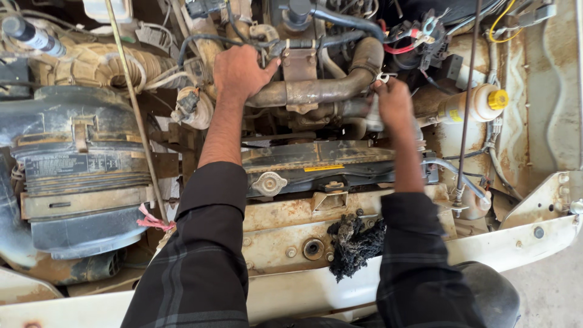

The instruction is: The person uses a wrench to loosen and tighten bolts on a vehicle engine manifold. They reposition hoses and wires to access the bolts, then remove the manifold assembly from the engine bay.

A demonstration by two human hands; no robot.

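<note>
A: Nearest the camera?
B: A black rag [355, 243] on the front panel [285, 234], at six o'clock.
A: And the hands?
B: The left hand [242, 71] lies on the rusty hose [322, 90], fingers curled over its eleven o'clock end. The right hand [393, 102], at one o'clock, pinches a white clip [382, 78] beside the hose's bend.

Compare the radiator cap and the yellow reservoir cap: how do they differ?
Colour: the radiator cap is dull grey metal; the yellow reservoir cap is bright plastic.
Pose: the radiator cap faces up at the camera, flat on the radiator top; the yellow cap sits on a bottle lying sideways and faces right.
Place: the radiator cap lies between the two forearms; the yellow cap is beyond the right hand.
Both are round and seated in place.
</note>
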